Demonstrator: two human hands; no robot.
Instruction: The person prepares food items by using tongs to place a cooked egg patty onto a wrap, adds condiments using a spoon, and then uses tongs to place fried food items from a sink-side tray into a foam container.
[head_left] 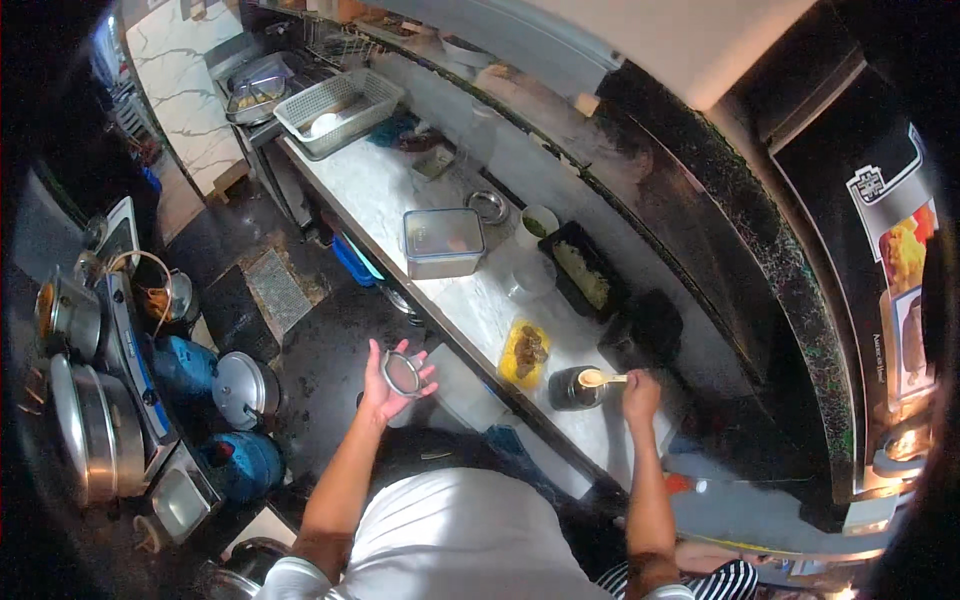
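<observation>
My left hand (378, 388) is held out left of the counter, palm up, with a small round bowl (403, 374) with a metallic rim resting in it; what is inside looks brownish and is hard to make out. At the counter, my right hand (640, 395) grips a light-coloured spoon (600, 378) by its handle. The spoon's bowl hangs over the mouth of a dark container (572, 394). Just left of that container lies a yellow tray of rice (515, 364) topped with brown pieces, perhaps meat.
On the counter (478, 318) stand a lidded clear box (442, 242), a black tray of pale shreds (580, 275), a white tub with green contents (538, 226) and a plastic basket (338, 108). Large pots (95, 430) and blue gas cylinders (243, 465) are at the left.
</observation>
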